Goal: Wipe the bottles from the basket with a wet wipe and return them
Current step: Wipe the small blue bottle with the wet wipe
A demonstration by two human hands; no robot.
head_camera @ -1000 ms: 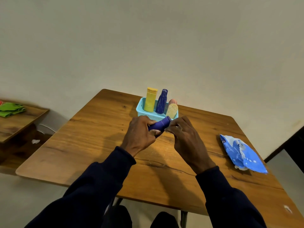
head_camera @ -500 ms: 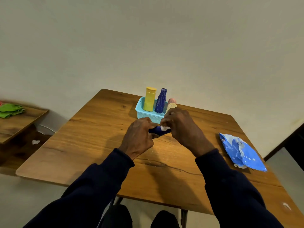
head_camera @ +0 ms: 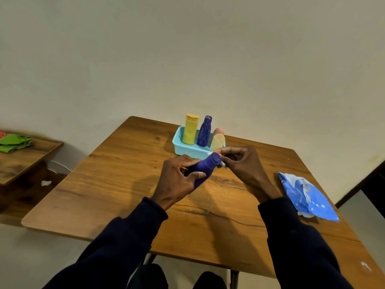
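My left hand (head_camera: pixel 179 180) grips a dark blue bottle (head_camera: pixel 205 166) tilted over the table, its top pointing right and away. My right hand (head_camera: pixel 244 166) pinches a small white wet wipe (head_camera: pixel 221 163) against the bottle's top. Just behind stands a light blue basket (head_camera: pixel 178 142) holding a yellow bottle (head_camera: pixel 190 129), a second dark blue bottle (head_camera: pixel 205 131), a pale yellow bottle (head_camera: pixel 217 142) and a pink one (head_camera: pixel 218 131) mostly hidden behind it.
A blue wet-wipe pack (head_camera: pixel 308 197) lies on the wooden table (head_camera: pixel 125 184) at the right. A lower wooden side table (head_camera: pixel 23 159) at the left carries green cloths (head_camera: pixel 14 141). White crumbs dot the tabletop near my hands.
My right hand has slid right along the bottle toward its top with the wipe. More of the blue bottle now shows between my hands, tilted upward.
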